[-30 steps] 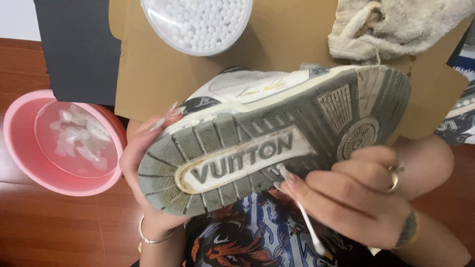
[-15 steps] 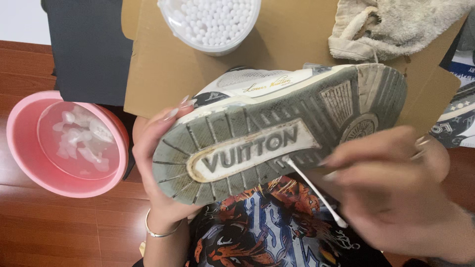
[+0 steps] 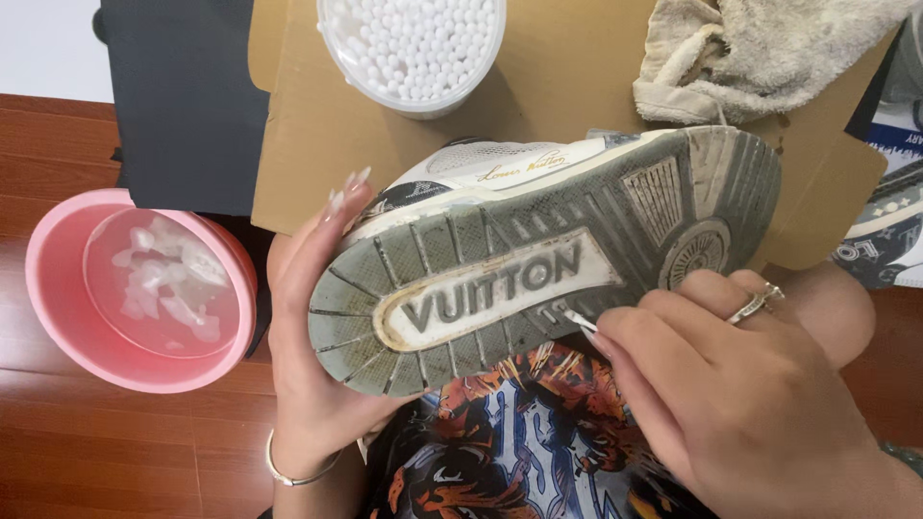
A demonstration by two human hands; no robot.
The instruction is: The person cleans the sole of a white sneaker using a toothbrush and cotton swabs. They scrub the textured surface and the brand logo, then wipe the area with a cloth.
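Round clear tub of cotton swabs (image 3: 413, 48) on brown cardboard (image 3: 567, 96).

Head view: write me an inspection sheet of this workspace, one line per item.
Surface: flat brown cardboard sheet over a reddish wooden floor.
Job's things: grey-soled white sneaker held sole-up; thin white cotton swab, tip on the sole's edge.
Clutter: round clear tub of white cotton swabs; crumpled beige cloth; pink plastic basin holding water and white bits; black fabric panel.
Grip: left hand cups the sneaker's toe end; right hand, with a ring, pinches the swab.
Cables: nothing seen.
Surroundings: printed shirt below the sneaker; part of another shoe at the right edge.
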